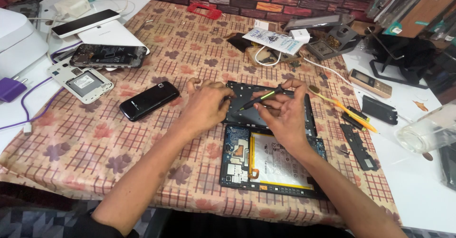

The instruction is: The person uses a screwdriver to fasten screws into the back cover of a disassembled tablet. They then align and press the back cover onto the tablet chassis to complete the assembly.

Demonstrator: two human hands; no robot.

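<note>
An opened tablet (270, 159) lies on the patterned cloth, its white battery and blue circuit board showing. Behind it lies its dark back cover (247, 114). My right hand (285, 112) grips a slim black and green tool (259, 99), tip pointing left toward my left hand. My left hand (206, 105) rests on the left edge of the dark cover, fingers curled near the tool's tip.
A black phone (149, 100) lies left of my hands, with a white opened phone (83, 82) and another stripped phone (108, 56) beyond. Orange tweezers (344, 109), small black parts (358, 145), a bar phone (370, 82) and a clear container (427, 131) lie right. A brick wall backs the table.
</note>
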